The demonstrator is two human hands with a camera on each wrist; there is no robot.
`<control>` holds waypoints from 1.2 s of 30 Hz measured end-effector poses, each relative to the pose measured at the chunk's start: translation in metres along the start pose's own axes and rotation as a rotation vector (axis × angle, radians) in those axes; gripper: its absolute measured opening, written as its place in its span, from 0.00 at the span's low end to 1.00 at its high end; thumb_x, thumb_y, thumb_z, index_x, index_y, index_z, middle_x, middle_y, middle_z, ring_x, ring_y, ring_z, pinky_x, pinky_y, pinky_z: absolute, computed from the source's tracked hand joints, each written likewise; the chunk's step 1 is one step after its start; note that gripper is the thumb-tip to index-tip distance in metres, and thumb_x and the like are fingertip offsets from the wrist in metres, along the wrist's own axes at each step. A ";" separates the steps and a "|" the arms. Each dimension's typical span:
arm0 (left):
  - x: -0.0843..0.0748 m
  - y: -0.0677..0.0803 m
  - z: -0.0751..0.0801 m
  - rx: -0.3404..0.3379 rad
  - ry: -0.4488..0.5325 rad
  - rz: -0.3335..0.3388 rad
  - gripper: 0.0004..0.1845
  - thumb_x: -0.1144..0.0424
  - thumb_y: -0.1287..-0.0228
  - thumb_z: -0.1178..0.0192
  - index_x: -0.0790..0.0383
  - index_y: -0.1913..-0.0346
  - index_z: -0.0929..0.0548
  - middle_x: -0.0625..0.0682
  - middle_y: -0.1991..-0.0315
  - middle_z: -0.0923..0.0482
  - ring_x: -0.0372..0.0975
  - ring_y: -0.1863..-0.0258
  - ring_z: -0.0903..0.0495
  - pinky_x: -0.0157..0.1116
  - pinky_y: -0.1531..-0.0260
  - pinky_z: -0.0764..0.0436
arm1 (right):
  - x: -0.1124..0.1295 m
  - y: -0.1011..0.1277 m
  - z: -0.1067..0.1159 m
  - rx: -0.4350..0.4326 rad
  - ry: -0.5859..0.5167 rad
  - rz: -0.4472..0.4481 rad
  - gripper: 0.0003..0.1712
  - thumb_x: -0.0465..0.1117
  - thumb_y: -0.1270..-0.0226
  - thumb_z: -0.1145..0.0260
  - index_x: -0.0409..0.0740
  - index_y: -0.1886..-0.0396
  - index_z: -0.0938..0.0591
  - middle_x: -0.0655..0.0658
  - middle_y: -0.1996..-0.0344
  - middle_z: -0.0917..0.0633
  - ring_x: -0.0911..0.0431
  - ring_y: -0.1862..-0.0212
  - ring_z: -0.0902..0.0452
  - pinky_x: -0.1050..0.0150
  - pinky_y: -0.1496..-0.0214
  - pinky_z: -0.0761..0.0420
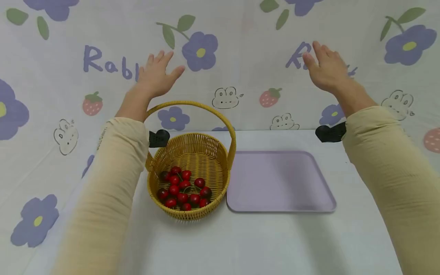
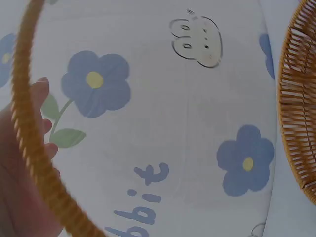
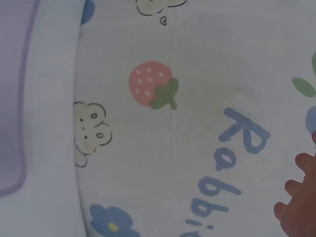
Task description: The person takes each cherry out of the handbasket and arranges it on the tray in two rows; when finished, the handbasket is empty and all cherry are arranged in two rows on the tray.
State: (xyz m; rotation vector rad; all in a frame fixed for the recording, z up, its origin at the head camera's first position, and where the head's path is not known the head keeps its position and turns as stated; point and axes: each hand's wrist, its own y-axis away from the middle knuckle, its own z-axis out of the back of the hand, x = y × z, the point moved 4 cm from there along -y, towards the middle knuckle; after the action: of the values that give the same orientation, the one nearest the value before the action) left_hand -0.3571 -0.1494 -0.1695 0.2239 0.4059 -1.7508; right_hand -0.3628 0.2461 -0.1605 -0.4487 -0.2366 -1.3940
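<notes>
A yellow wicker basket (image 1: pixel 220 152) with a hoop handle (image 1: pixel 192 104) stands left of centre on the white table and holds several red cherries (image 1: pixel 183 189). To its right lies a lilac tray (image 1: pixel 278 181) with nothing on it. My left hand (image 1: pixel 156 74) is raised above and behind the basket, fingers spread, holding nothing. My right hand (image 1: pixel 324 68) is raised above the tray's far side, fingers straight and empty. The left wrist view shows the basket handle (image 2: pixel 34 148) close in front of my fingers (image 2: pixel 22 163). Only fingertips (image 3: pixel 298 197) show in the right wrist view.
A printed cloth backdrop (image 1: pixel 240 57) with flowers, strawberries and rabbits hangs behind the table. Black wrist camera mounts (image 1: pixel 159 138) sit at both cream sleeves. The white table's front area (image 1: pixel 240 244) lies below the basket and tray.
</notes>
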 end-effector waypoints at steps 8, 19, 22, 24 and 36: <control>0.036 0.034 0.010 -0.070 0.453 -0.041 0.36 0.38 0.27 0.70 0.50 0.23 0.58 0.51 0.24 0.61 0.45 0.27 0.59 0.47 0.32 0.59 | -0.028 0.022 0.000 0.073 -0.572 -0.089 0.41 0.67 0.29 0.76 0.54 0.23 0.61 0.42 0.26 0.51 0.46 0.27 0.56 0.53 0.31 0.47; 0.085 0.099 -0.031 -0.183 0.840 -0.179 0.33 0.46 0.27 0.62 0.59 0.26 0.46 0.59 0.28 0.48 0.49 0.29 0.50 0.50 0.33 0.53 | -0.053 0.066 -0.042 0.440 -1.388 -0.012 0.34 0.64 0.30 0.57 0.47 0.36 0.31 0.40 0.50 0.19 0.46 0.51 0.20 0.53 0.54 0.20; 0.103 0.110 -0.051 -0.184 0.825 -0.167 0.31 0.53 0.28 0.58 0.61 0.26 0.46 0.60 0.28 0.48 0.51 0.29 0.51 0.52 0.34 0.52 | -0.052 0.078 -0.059 0.588 -1.391 0.080 0.33 0.63 0.27 0.62 0.49 0.37 0.27 0.39 0.47 0.20 0.45 0.48 0.22 0.52 0.50 0.22; 0.111 0.117 -0.067 -0.169 0.804 -0.142 0.32 0.54 0.29 0.55 0.61 0.27 0.45 0.61 0.28 0.48 0.52 0.29 0.51 0.56 0.35 0.51 | -0.050 0.085 -0.071 0.666 -1.381 0.128 0.33 0.62 0.26 0.66 0.49 0.37 0.27 0.39 0.46 0.21 0.45 0.47 0.23 0.52 0.49 0.23; 0.138 0.134 -0.152 -0.050 0.774 0.016 0.28 0.58 0.31 0.44 0.65 0.33 0.37 0.65 0.36 0.38 0.54 0.33 0.45 0.58 0.40 0.41 | -0.037 0.112 -0.140 0.812 -1.387 0.101 0.34 0.58 0.22 0.72 0.45 0.35 0.29 0.39 0.46 0.21 0.44 0.46 0.23 0.50 0.48 0.24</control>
State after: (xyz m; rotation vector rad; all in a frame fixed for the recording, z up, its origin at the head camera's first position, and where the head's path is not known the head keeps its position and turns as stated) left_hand -0.2673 -0.2386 -0.3790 0.8743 0.9953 -1.5830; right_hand -0.2738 0.2299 -0.3196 -0.6455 -1.7869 -0.5697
